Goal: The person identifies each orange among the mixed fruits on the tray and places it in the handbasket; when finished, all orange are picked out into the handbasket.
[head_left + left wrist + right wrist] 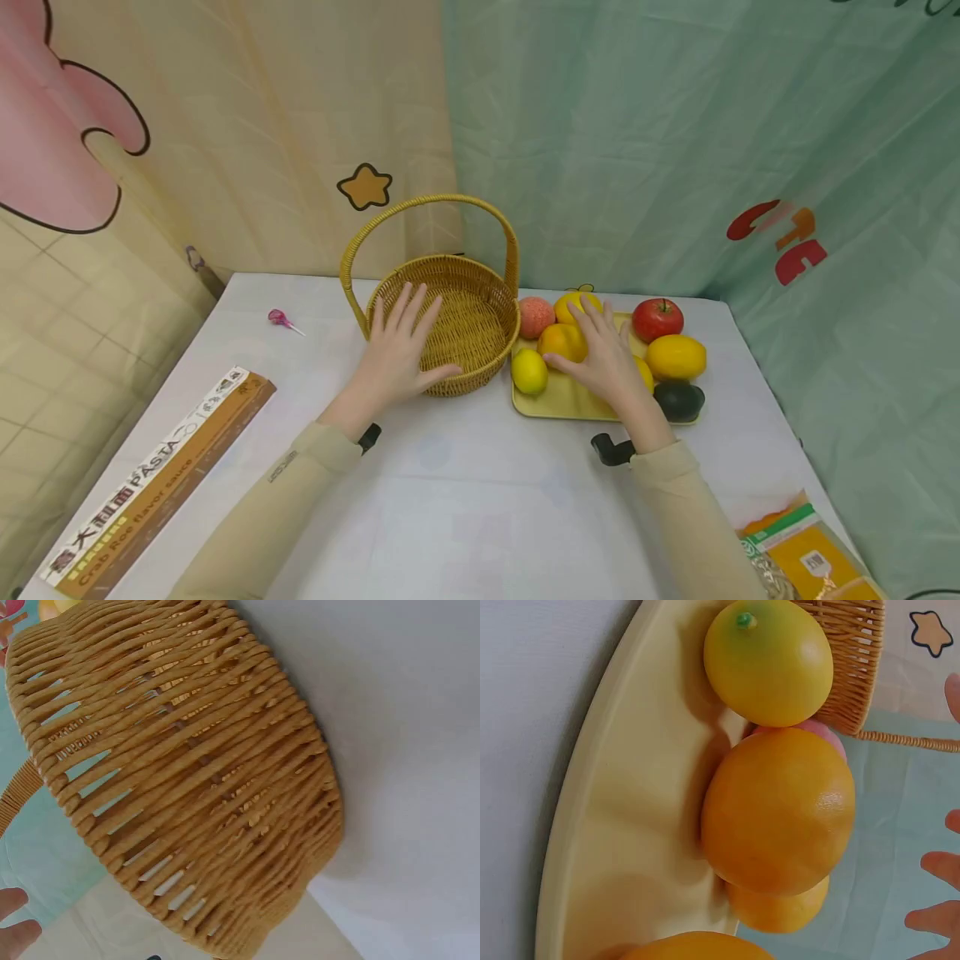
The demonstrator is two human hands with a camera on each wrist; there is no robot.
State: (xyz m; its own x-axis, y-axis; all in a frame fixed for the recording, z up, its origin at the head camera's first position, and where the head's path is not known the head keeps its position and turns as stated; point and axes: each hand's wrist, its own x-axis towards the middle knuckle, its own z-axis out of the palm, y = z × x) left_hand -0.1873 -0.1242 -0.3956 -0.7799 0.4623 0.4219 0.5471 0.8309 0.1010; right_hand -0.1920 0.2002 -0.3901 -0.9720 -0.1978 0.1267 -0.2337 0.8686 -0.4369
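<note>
With fingers spread, my left hand point(397, 354) is held over the front left of a wicker basket point(480, 321) that has a tall arched handle point(442, 198). No item shows inside the basket. My right hand point(603, 358), its fingers also spread, hovers above a yellow tray point(562, 407) of fruit and holds nothing. Around it lie an orange point(780, 810), a small yellow-green lemon point(529, 372), a pink round fruit point(537, 317), a red apple point(657, 320), a larger yellow lemon point(677, 357) and a dark green avocado point(678, 401). Part of the fruit is hidden behind the right hand.
A long pasta box point(161, 483) lies along the table's left side, with a pink lollipop point(281, 318) farther back. At the front right corner is an orange and green food packet point(813, 554). Printed curtains point(600, 150) hang behind the white table point(450, 508).
</note>
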